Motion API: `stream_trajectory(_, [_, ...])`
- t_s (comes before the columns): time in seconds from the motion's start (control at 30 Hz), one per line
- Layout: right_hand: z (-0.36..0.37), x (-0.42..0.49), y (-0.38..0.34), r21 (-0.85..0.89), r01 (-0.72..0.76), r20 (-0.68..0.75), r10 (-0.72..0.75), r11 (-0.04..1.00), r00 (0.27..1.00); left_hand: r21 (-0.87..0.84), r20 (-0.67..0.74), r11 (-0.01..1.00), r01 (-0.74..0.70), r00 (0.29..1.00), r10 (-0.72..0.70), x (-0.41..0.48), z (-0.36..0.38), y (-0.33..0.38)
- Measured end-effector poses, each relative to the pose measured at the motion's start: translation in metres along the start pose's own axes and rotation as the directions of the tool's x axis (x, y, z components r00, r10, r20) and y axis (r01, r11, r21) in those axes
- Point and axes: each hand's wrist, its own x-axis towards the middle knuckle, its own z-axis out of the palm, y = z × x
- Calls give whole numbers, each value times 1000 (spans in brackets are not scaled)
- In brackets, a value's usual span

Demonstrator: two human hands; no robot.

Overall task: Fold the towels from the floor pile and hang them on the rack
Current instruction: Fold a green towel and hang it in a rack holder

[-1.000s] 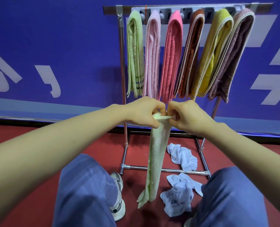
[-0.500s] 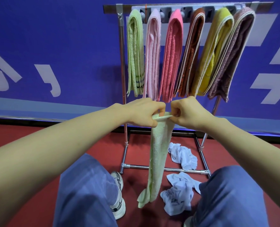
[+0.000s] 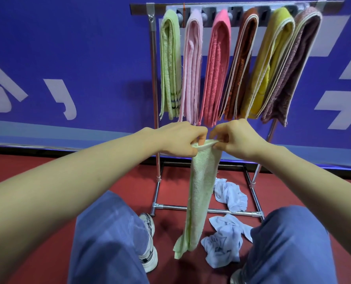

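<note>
From the head camera, the left hand (image 3: 178,140) and right hand (image 3: 237,138) both pinch the top edge of a pale green towel (image 3: 201,191), which hangs lengthwise before the rack (image 3: 154,89). Six folded towels drape over the rack's bar. Two crumpled white towels (image 3: 226,240) lie on the red floor (image 3: 16,165).

Blue banner wall (image 3: 68,48), red floor (image 3: 6,162)

We can read no text: the white strokes (image 3: 65,99) on the blue banner (image 3: 88,37), at frame left and right, are cut off.
</note>
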Motion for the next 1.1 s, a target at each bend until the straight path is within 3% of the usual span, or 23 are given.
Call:
stream_trajectory(0.43, [-3, 0, -3, 63, -127, -30, 129, 990, 991, -74, -158, 997, 27, 987, -38, 0, -3, 1])
stream_trajectory(0.63, [-2, -2, -3, 91, -143, -42, 147, 986, 988, -236, -128, 971, 47, 989, -79, 5, -1, -2])
stream_trajectory(0.9, [-7, 6, -3, 118, -177, -74, 186, 977, 980, -119, -87, 989, 85, 992, -95, 9, -12, 8])
stream_trajectory(1.1, [-6, 3, 3, 263, -218, -23, 233, 940, 972, -246, -121, 965, 91, 985, -124, 9, -24, 11])
